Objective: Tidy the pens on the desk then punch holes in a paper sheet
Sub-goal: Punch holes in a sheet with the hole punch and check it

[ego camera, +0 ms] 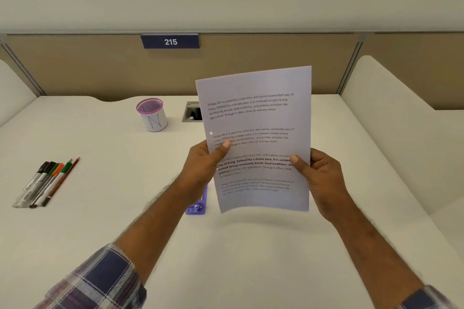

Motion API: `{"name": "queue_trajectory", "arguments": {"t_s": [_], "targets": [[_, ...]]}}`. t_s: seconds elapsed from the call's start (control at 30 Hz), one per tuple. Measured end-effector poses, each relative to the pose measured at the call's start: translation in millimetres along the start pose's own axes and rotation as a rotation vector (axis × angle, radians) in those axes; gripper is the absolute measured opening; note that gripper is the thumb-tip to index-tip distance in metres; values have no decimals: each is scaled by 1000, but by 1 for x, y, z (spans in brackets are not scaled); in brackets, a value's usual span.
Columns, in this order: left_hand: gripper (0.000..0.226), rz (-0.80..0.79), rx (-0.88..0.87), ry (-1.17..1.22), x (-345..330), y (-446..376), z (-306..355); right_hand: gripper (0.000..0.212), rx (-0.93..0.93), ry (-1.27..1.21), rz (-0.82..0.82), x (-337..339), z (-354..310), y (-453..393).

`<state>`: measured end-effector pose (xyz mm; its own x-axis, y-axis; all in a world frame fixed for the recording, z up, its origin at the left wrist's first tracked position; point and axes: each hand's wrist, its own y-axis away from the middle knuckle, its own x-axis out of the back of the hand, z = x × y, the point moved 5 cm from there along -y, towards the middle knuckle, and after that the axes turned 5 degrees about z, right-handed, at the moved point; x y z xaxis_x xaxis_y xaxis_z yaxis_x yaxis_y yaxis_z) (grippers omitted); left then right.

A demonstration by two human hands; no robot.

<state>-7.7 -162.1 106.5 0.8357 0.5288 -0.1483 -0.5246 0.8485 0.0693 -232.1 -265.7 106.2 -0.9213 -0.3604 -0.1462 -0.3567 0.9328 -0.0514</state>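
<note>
A printed paper sheet (258, 118) is held upright above the desk, facing me. My left hand (203, 165) grips its left edge with the thumb on the front. My right hand (319, 173) grips its right edge the same way. A small round hole shows near the sheet's left margin, and a second spot lower on that edge sits by my left thumb. A purple hole punch (197, 206) lies on the desk, partly hidden behind my left wrist and the sheet. Several pens and pencils (45, 183) lie side by side in a neat row at the left.
A pink mesh pen cup (152, 115) with a white label stands empty near the back of the white desk (238, 246). A cable port (192, 111) is set into the desk beside it. Beige partition walls enclose the back and sides, with a sign reading 215.
</note>
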Motion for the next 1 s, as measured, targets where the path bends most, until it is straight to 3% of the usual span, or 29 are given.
{"name": "queue_trajectory", "arguments": {"t_s": [0.13, 0.3, 0.43, 0.57, 0.73, 1.0], "targets": [[18, -47, -79, 11, -6, 6, 4, 19, 82, 53, -22, 0, -7, 4], [28, -114, -33, -68, -9, 14, -12, 16, 40, 36, -30, 1, 4, 7], [18, -63, -66, -60, -12, 17, -12, 12, 81, 70, -10, 0, 2, 6], [21, -39, -151, -37, -14, 20, -9, 13, 188, 105, -6, -1, -8, 7], [21, 56, -50, -78, -12, 27, -37, 23, 57, 124, 2, 2, 21, 8], [16, 144, -56, -148, -15, 36, -47, 15, -4, 130, 38, 8, 42, 16]]}}
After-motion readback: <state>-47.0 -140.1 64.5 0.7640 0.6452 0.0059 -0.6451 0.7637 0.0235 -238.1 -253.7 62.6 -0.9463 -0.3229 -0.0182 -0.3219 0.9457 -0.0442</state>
